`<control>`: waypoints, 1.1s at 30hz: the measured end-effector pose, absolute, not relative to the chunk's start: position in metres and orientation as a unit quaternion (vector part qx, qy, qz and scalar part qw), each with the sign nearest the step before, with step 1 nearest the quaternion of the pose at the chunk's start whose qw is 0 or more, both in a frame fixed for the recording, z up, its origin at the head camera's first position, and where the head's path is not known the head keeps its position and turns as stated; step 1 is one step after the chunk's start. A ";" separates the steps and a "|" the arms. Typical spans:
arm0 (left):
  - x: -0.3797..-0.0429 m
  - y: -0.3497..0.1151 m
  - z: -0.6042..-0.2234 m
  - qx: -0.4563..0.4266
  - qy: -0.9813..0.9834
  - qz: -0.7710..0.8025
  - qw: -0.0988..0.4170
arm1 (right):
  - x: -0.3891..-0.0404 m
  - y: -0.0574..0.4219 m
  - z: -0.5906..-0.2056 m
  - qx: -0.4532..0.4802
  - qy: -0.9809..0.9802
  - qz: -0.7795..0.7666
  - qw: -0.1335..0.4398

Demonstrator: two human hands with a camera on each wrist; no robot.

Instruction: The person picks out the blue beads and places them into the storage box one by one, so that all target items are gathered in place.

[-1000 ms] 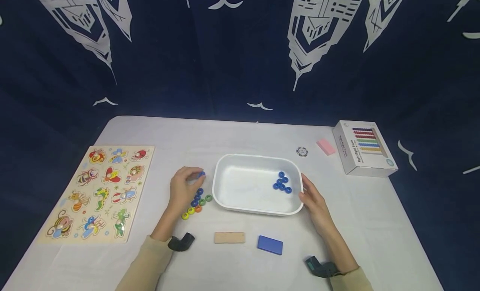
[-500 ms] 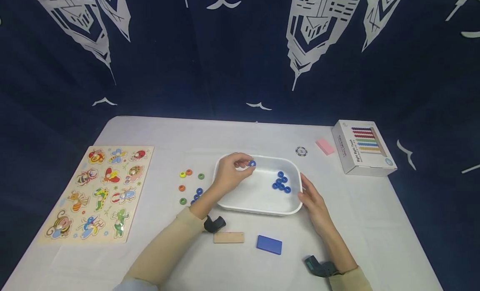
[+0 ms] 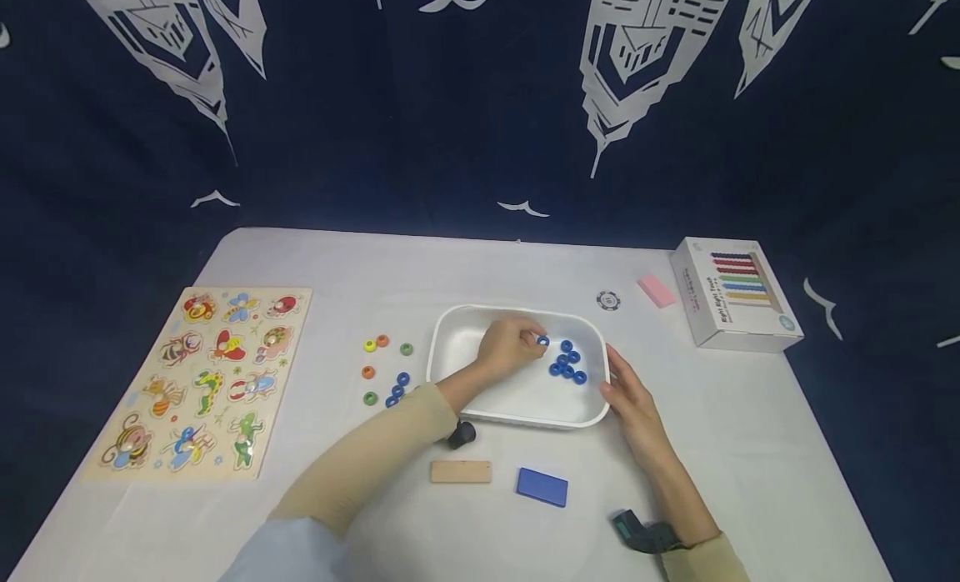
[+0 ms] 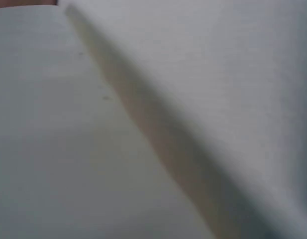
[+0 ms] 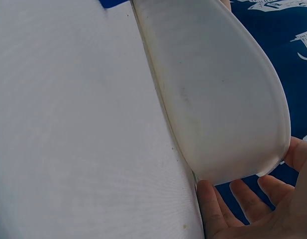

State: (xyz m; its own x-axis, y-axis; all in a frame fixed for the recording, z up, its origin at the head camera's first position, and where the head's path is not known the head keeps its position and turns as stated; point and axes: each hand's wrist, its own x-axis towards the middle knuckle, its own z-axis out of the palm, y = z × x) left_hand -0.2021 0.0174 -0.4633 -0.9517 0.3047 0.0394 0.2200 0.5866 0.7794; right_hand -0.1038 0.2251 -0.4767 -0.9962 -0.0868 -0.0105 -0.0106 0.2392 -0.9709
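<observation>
My left hand point(image 3: 508, 347) reaches into the white tray point(image 3: 480, 407) in the head view. Thumb and fingers pinch a blue bead point(image 3: 543, 341) just above the tray floor. Close beside it, several blue beads point(image 3: 567, 372) lie clustered at the tray's right end. My right hand point(image 3: 633, 403) holds the tray's right end, its thumb at the rim; in the right wrist view, the fingers point(image 5: 248, 199) touch the end wall from outside. The left wrist view shows a blurred tray wall point(image 4: 53, 124), with the bead out of sight.
Left of the tray lie blue beads point(image 3: 397, 390), orange beads point(image 3: 367, 372), a yellow bead point(image 3: 370, 345) and green beads point(image 3: 407, 348). In front are a wooden block point(image 3: 461, 472) and a blue block point(image 3: 542, 487). A puzzle board point(image 3: 202, 382), poker chip point(image 3: 608, 300), pink block point(image 3: 656, 291) and box point(image 3: 735, 294) stand around.
My left hand has carried the blue bead from the loose beads on the left, over the tray's rim, rightward to the cluster. The right hand has stayed at the tray's right end.
</observation>
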 end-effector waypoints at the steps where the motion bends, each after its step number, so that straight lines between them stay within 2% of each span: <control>1: -0.202 0.019 -0.464 0.150 0.893 0.421 0.055 | -0.104 0.226 -0.476 -0.030 0.787 -0.615 0.029; 11: -0.199 0.020 -0.465 0.195 0.903 0.368 0.102 | -0.106 0.226 -0.478 -0.031 0.787 -0.615 0.035; 15: -0.196 0.014 -0.462 0.212 0.893 0.386 0.094 | -0.106 0.225 -0.480 -0.032 0.785 -0.617 0.035; 21: -0.184 -0.010 -0.430 0.223 0.867 0.443 0.038 | -0.105 0.223 -0.480 -0.037 0.780 -0.624 0.032; 27: -0.161 -0.060 -0.394 0.214 0.821 0.526 -0.065 | -0.105 0.224 -0.475 -0.036 0.776 -0.629 0.028; 33: -0.137 -0.110 -0.399 0.142 0.814 0.549 -0.125 | -0.102 0.223 -0.468 -0.029 0.779 -0.626 0.028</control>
State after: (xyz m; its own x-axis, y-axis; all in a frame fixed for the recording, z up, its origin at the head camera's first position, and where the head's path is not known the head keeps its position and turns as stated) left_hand -0.1365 -0.1095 -0.3990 -0.9280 0.0945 0.3603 0.3694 0.3574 0.8578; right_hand -0.1021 0.2229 -0.4682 -0.9967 -0.0802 -0.0084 -0.0091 0.2154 -0.9765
